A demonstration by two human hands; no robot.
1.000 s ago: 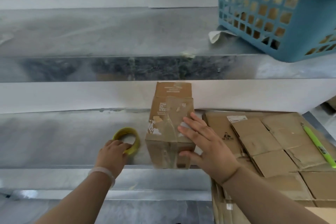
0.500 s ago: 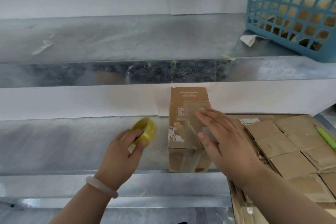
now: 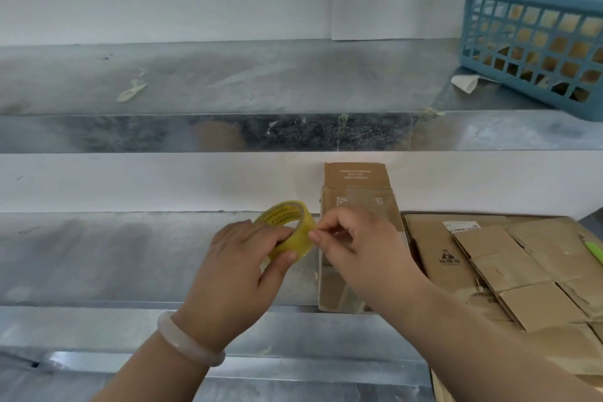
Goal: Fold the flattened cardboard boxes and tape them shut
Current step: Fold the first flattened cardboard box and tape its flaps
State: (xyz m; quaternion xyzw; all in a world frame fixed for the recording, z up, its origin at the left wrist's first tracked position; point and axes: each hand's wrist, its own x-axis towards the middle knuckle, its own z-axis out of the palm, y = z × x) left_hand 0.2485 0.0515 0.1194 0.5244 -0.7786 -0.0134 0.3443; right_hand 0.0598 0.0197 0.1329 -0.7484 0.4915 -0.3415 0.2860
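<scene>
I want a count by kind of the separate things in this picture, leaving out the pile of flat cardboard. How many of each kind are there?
tape roll: 1
folded box: 1
blue basket: 1
green pen: 1
bracelet: 1
Total: 5, apart from the flat cardboard pile, whose sheets overlap too much to count.

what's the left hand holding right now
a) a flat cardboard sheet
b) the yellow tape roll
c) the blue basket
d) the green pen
b: the left hand grips the yellow tape roll, its thumb across the roll's outer face, while the right hand pinches at the roll's edge.
</scene>
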